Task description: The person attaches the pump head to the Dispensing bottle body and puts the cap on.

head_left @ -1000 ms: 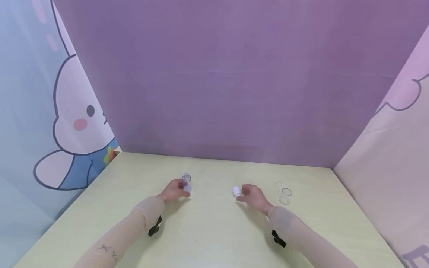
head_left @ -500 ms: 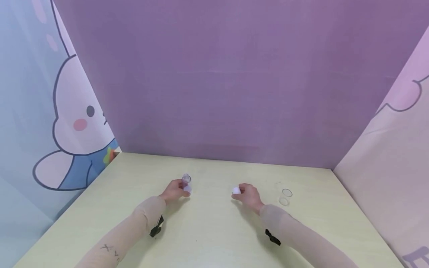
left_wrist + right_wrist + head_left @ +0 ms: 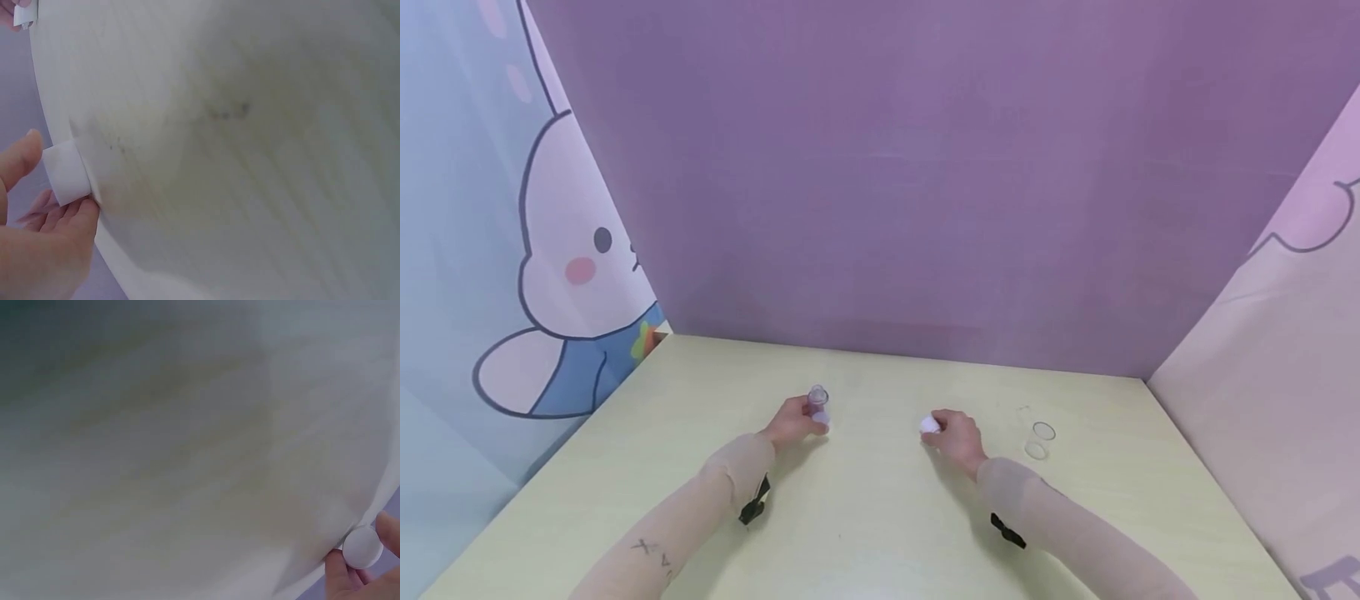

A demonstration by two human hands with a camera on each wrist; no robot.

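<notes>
In the head view my left hand (image 3: 793,422) grips a small clear, purplish container (image 3: 817,400) with a round rim at its top and a white lower part. That white part (image 3: 67,172) sits between thumb and fingers in the left wrist view. To the right, my right hand (image 3: 958,436) pinches a small white cylinder (image 3: 929,425) at the tabletop. Its flat round end (image 3: 362,547) faces the right wrist camera, and the fingers hide the rest. Whether either piece touches the table I cannot tell.
A clear cup-like cylinder (image 3: 1040,442) stands on the pale table (image 3: 880,517) to the right of my right hand. Behind it is a faint, tiny clear piece (image 3: 1024,411). A purple panel (image 3: 910,208) rises at the table's back edge, and printed cloth hangs at both sides.
My right hand has moved slightly left and closed its fingers round the white cylinder, which now shows its round end. The left hand keeps its grip, almost unmoved.
</notes>
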